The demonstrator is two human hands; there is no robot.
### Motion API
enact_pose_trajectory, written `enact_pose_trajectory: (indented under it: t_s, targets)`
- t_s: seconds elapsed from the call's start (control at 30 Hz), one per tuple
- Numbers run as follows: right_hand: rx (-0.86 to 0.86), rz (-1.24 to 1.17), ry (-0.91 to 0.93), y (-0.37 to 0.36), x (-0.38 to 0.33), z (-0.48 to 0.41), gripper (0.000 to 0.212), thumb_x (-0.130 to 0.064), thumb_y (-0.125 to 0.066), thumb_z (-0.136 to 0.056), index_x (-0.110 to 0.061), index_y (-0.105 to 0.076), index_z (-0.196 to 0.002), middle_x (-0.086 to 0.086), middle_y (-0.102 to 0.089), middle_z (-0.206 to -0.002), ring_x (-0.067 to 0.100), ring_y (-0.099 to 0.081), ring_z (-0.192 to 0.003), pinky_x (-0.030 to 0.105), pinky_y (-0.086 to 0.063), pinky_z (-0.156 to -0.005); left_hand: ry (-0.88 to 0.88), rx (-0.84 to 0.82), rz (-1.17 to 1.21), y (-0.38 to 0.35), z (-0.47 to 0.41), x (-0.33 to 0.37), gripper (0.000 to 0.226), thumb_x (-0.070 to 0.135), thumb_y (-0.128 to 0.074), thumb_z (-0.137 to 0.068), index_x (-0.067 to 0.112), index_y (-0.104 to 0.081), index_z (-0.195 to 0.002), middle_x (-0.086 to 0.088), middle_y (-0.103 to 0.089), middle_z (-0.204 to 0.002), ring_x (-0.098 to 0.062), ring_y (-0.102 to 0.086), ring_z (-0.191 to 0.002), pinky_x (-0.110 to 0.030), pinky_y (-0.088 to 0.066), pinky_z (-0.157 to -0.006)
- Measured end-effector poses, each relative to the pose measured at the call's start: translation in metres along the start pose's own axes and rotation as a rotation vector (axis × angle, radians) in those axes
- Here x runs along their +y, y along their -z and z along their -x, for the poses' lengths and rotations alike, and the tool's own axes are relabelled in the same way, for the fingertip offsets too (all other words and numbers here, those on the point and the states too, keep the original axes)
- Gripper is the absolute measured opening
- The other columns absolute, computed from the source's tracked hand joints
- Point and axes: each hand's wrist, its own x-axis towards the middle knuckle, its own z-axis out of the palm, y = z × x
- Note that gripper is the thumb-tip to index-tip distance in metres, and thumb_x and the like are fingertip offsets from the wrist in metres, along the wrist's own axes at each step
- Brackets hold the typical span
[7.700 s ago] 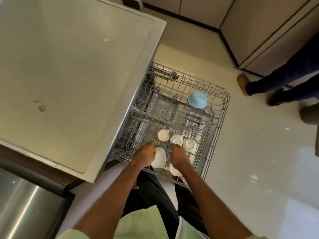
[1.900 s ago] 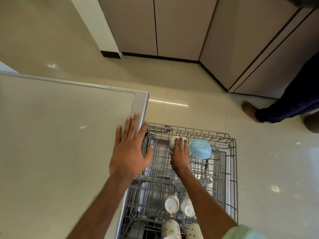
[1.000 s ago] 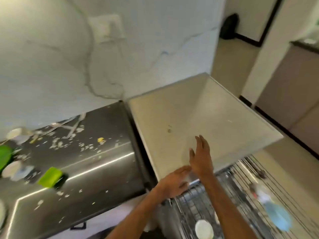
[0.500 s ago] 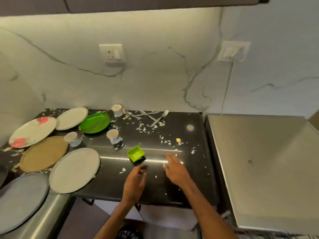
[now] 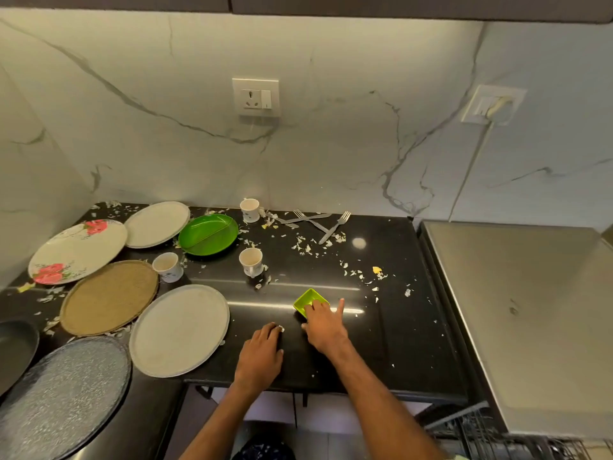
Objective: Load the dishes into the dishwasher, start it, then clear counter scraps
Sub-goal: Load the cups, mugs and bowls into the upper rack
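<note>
A small green square bowl (image 5: 306, 298) sits on the black counter (image 5: 381, 343) near its front. My right hand (image 5: 323, 327) lies over the bowl's near rim, fingers touching it, index finger stretched out to the right. My left hand (image 5: 262, 355) rests palm down on the counter just left of it and holds nothing. Three white cups (image 5: 251, 261) (image 5: 167, 266) (image 5: 250, 210), a green divided plate (image 5: 208, 234), forks (image 5: 318, 220) and several round plates (image 5: 179, 330) stand further back and to the left. Food scraps (image 5: 305, 245) are scattered over the counter.
The dishwasher's steel top (image 5: 530, 310) adjoins the counter on the right, and its pulled-out rack (image 5: 497, 439) shows at the bottom right. A floral plate (image 5: 78, 250), a brown plate (image 5: 109, 297) and a speckled plate (image 5: 63, 396) crowd the left. The marble wall stands behind.
My view swung from the dishwasher rack to the counter. Both hands moved forward; my right hand reached the green bowl and my left hand settled on the counter.
</note>
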Motion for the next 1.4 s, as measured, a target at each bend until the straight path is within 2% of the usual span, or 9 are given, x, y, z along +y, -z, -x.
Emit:
enact_pose_trajectory:
  t_s: [0.23, 0.37, 0.57, 0.7, 0.83, 0.93, 1.07, 1.23, 1.4]
  targets:
    - [0.215, -0.122, -0.207, -0.001, 0.058, 0.025, 0.026, -0.021, -0.048, -0.100, -0.019, -0.058, -0.124, 0.001, -0.058, -0.129, 0.023, -0.054, -0.122, 0.059, -0.023, -0.114, 0.003, 0.093, 0.000, -0.001, -0.008, 0.003, 0.048, 0.036, -0.053, -0.096, 0.020, -0.046, -0.141, -0.001, -0.047, -0.142, -0.020, -0.048, -0.127, -0.036, -0.048, -0.098]
    - [0.529, -0.381, -0.326, -0.006, 0.093, 0.056, 0.015, -0.018, -0.057, -0.096, -0.012, -0.067, -0.107, 0.005, -0.065, -0.102, 0.028, -0.064, -0.093, 0.045, -0.051, -0.084, 0.001, 0.121, -0.020, 0.004, -0.019, 0.030, 0.045, 0.036, -0.055, -0.096, 0.017, -0.048, -0.136, -0.005, -0.051, -0.136, -0.022, -0.051, -0.124, -0.039, -0.047, -0.098]
    - [0.472, -0.629, -0.475, -0.038, 0.140, 0.097, 0.011, -0.018, -0.066, -0.090, -0.014, -0.067, -0.101, 0.001, -0.065, -0.102, 0.022, -0.063, -0.093, 0.039, -0.050, -0.079, -0.112, 0.161, 0.152, -0.005, -0.030, 0.098, 0.012, 0.030, -0.059, -0.094, 0.021, -0.055, -0.102, 0.003, -0.058, -0.105, -0.017, -0.058, -0.095, -0.033, -0.051, -0.076]
    - [0.650, -1.110, -0.615, -0.032, 0.172, 0.114, 0.003, -0.008, -0.067, -0.091, -0.010, -0.067, -0.089, 0.002, -0.067, -0.083, 0.015, -0.060, -0.077, 0.032, -0.048, -0.072, -0.114, 0.097, 0.322, -0.013, -0.039, 0.162, 0.019, 0.041, -0.061, -0.094, 0.023, -0.056, -0.091, 0.009, -0.056, -0.095, -0.014, -0.056, -0.086, -0.035, -0.048, -0.072]
    - [0.660, -1.950, -0.637, -0.015, 0.206, 0.140, 0.009, -0.005, -0.057, -0.097, -0.010, -0.064, -0.099, 0.008, -0.068, -0.094, 0.017, -0.065, -0.086, 0.031, -0.057, -0.075, 0.026, -0.127, 0.846, -0.022, -0.056, 0.240, 0.026, 0.039, -0.066, -0.093, 0.021, -0.058, -0.110, -0.001, -0.068, -0.105, -0.017, -0.065, -0.092, -0.033, -0.051, -0.073]
    - [0.671, -2.226, -0.545, -0.006, 0.239, 0.169, 0.012, -0.006, -0.054, -0.098, -0.005, -0.064, -0.103, 0.010, -0.071, -0.097, 0.018, -0.070, -0.086, 0.031, -0.060, -0.075, 0.060, -0.386, 1.162, -0.029, -0.061, 0.301, 0.034, 0.032, -0.061, -0.097, 0.012, -0.058, -0.124, -0.010, -0.068, -0.116, -0.020, -0.066, -0.098, -0.032, -0.054, -0.071]
    - [0.730, -2.208, -0.582, -0.003, 0.286, 0.207, 0.021, -0.005, -0.053, -0.099, -0.008, -0.056, -0.120, 0.010, -0.071, -0.100, 0.020, -0.070, -0.088, 0.031, -0.060, -0.075, 0.004, -0.541, 1.352, -0.036, -0.055, 0.381, 0.019, 0.017, -0.058, -0.098, 0.004, -0.064, -0.110, -0.018, -0.071, -0.108, -0.024, -0.071, -0.095, -0.032, -0.058, -0.082]
    - [0.886, -1.594, -0.702, -0.018, 0.361, 0.259, 0.050, -0.007, -0.065, -0.093, -0.016, -0.044, -0.138, 0.009, -0.057, -0.127, 0.015, -0.062, -0.100, 0.022, -0.055, -0.079, 0.018, -0.635, 1.226, -0.058, -0.048, 0.476, 0.022, 0.016, -0.064, -0.095, -0.001, -0.065, -0.109, -0.017, -0.074, -0.097, -0.025, -0.072, -0.086, -0.029, -0.059, -0.074]
    - [0.836, -1.209, -0.702, -0.036, 0.414, 0.321, 0.076, -0.014, -0.083, -0.077, -0.017, -0.045, -0.142, -0.003, -0.049, -0.127, 0.010, -0.054, -0.113, 0.012, -0.047, -0.091, -0.046, -0.790, 1.089, -0.088, -0.027, 0.566, 0.017, 0.014, -0.063, -0.095, -0.002, -0.065, -0.099, -0.003, -0.069, -0.064, -0.010, -0.065, -0.055, -0.029, -0.057, -0.068]
